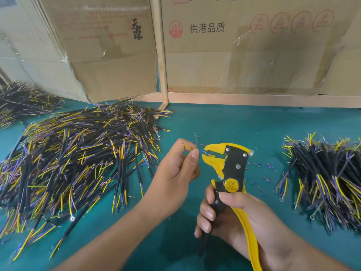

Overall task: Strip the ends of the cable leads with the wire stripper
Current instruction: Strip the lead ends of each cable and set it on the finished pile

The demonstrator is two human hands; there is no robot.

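a thin blue lead (202, 151) sits in the open yellow mouth of the wire stripper (226, 163), above the green table (224, 124); left hand (175, 169) pinches the lead, right hand (234, 214) grips the handles, cable piles (78, 153) either side

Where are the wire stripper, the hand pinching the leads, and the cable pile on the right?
wire stripper (232, 169): head view, black pivot plate.
left hand (175, 171): head view, back of hand.
right cable pile (328, 180): head view, black sheaths.

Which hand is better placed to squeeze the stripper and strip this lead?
Right. The right hand already grips the wire stripper handles; the left hand pinches the lead at its jaws.
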